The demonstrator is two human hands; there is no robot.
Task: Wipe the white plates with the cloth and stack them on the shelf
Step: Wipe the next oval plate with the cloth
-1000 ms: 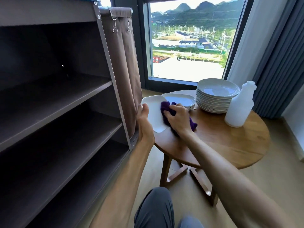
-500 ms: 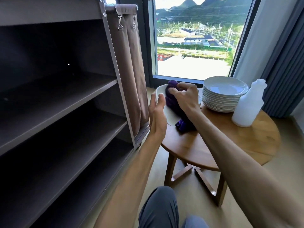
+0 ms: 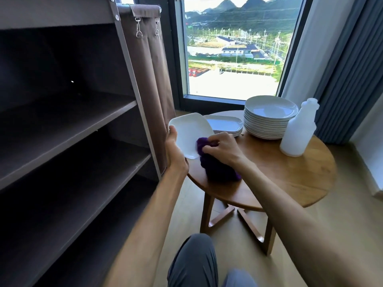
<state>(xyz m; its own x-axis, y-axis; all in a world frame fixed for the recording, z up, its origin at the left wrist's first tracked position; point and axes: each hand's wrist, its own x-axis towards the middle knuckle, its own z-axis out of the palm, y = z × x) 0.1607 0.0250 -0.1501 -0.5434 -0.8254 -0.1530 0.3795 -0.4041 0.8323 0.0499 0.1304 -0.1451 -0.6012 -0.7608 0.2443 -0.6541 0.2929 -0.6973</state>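
A white square plate [image 3: 189, 132] is held tilted above the left edge of the round wooden table [image 3: 290, 179]. My left hand [image 3: 175, 151] grips its left rim. My right hand [image 3: 222, 148] presses a bunched purple cloth [image 3: 215, 165] against the plate's lower right corner. Behind it lies a short stack of white rectangular plates [image 3: 224, 124]. A taller stack of round white plates [image 3: 269, 116] stands further right. The dark brown shelf unit [image 3: 68, 129] fills the left side, its boards bare.
A white plastic bottle [image 3: 297, 129] stands on the table right of the round plates. A brown fabric curtain [image 3: 153, 79] hangs on the shelf unit's right side. Behind the table are a window and grey drapes. My knees show at the bottom.
The cloth and my right hand slid from the plate's top edge down to its lower right corner. The plate now faces me more, and the view has shifted slightly.
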